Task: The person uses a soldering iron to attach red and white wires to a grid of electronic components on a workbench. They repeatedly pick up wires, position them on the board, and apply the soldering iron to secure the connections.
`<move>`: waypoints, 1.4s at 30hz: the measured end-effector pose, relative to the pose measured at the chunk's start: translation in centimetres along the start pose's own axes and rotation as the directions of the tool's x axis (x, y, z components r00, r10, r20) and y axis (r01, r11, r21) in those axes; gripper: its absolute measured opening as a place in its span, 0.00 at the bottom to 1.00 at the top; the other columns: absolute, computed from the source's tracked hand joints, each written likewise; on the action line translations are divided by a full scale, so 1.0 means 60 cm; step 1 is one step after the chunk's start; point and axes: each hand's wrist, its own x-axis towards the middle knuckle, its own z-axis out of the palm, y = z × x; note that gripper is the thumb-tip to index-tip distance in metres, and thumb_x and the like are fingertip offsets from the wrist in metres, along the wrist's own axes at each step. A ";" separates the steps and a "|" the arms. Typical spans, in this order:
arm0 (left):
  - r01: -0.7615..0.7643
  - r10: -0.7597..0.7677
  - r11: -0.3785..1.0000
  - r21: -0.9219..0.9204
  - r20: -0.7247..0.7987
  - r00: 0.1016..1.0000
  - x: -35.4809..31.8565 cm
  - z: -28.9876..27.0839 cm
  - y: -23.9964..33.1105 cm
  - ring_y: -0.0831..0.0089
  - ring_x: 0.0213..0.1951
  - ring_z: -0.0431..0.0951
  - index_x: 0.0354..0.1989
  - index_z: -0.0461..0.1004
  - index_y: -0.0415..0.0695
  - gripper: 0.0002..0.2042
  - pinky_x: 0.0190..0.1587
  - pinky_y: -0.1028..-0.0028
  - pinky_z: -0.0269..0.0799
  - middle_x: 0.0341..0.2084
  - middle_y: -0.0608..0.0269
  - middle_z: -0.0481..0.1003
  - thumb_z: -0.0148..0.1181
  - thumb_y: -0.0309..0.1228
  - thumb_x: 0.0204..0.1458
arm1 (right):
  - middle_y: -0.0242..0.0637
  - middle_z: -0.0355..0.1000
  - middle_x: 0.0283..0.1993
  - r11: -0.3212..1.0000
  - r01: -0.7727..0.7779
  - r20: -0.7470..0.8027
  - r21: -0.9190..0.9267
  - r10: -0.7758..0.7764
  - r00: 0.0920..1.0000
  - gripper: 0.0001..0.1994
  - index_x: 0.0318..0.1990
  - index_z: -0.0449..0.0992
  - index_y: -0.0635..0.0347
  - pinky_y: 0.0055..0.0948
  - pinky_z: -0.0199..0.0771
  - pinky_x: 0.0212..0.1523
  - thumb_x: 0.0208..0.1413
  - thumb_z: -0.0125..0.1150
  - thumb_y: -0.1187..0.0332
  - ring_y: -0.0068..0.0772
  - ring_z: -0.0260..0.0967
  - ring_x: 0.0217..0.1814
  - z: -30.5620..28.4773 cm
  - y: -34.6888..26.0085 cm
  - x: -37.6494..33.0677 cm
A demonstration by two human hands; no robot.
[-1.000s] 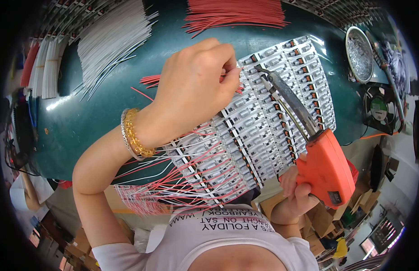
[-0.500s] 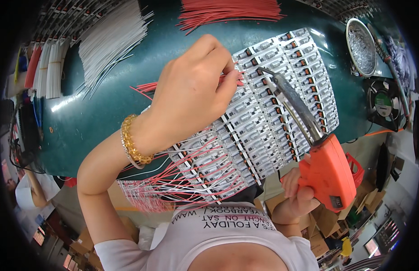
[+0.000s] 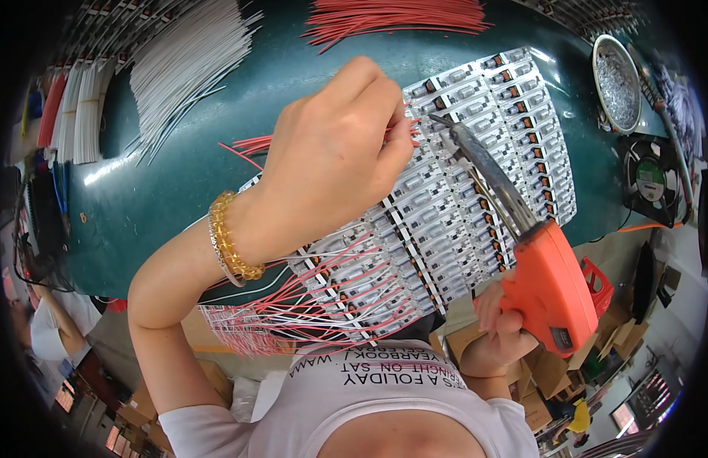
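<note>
My left hand (image 3: 331,149) is pinched closed over the upper left of a panel of small circuit boards (image 3: 453,195). It holds a bunch of thin red wires (image 3: 252,143), whose ends stick out on both sides of the hand. My right hand (image 3: 500,324) grips the handle of an orange soldering gun (image 3: 556,286). The gun's dark, bent tip points at the panel's upper rows, close to my left fingertips. Whether the tip touches a board, I cannot tell. Red and white wires (image 3: 346,286) hang off the panel's lower left rows.
White wires (image 3: 190,69) and red wires (image 3: 396,19) lie in heaps on the green table (image 3: 102,229). Bundled wires (image 3: 87,114) are at the left. A round metal bowl (image 3: 616,84) of silvery bits and a black fan (image 3: 649,182) stand at the right. Cardboard boxes (image 3: 621,324) sit below.
My left hand has shifted slightly right with the red wires. The soldering gun's tip has moved a little left across the panel, nearer to the left fingers.
</note>
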 end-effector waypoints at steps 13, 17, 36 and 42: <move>-0.016 0.016 0.996 -0.090 -0.005 1.000 0.000 -0.008 0.014 0.65 0.26 0.73 0.27 0.72 0.37 0.04 0.27 0.73 0.68 0.31 0.57 0.71 0.61 0.20 0.45 | 0.26 0.58 0.13 0.992 -0.049 -0.054 0.114 0.056 0.997 0.41 0.53 0.61 0.80 0.17 0.51 0.14 0.52 0.60 0.43 0.16 0.53 0.11 -0.027 0.031 -0.023; -0.013 0.014 0.999 -0.045 0.026 1.000 -0.009 -0.006 0.021 0.67 0.26 0.73 0.27 0.72 0.37 0.04 0.26 0.75 0.68 0.31 0.58 0.72 0.62 0.20 0.45 | 0.26 0.59 0.13 0.965 -0.175 -0.098 0.194 0.196 0.976 0.40 0.54 0.61 0.80 0.18 0.51 0.14 0.53 0.60 0.43 0.17 0.53 0.10 -0.068 0.063 -0.048; -0.073 0.073 0.995 0.062 0.001 0.997 -0.014 0.012 0.014 0.66 0.25 0.76 0.26 0.70 0.38 0.06 0.26 0.72 0.72 0.30 0.60 0.71 0.63 0.19 0.44 | 0.27 0.59 0.13 0.965 -0.198 -0.090 0.173 0.216 0.972 0.38 0.50 0.63 0.77 0.18 0.53 0.14 0.52 0.61 0.43 0.18 0.55 0.11 -0.065 0.056 -0.051; -0.099 0.099 0.992 0.084 0.009 0.995 -0.012 0.016 0.014 0.66 0.25 0.76 0.26 0.71 0.38 0.06 0.26 0.72 0.72 0.30 0.60 0.71 0.63 0.20 0.44 | 0.27 0.59 0.13 1.000 0.007 0.000 0.028 -0.007 1.000 0.40 0.54 0.61 0.78 0.18 0.53 0.14 0.52 0.60 0.43 0.18 0.54 0.11 -0.043 0.042 -0.038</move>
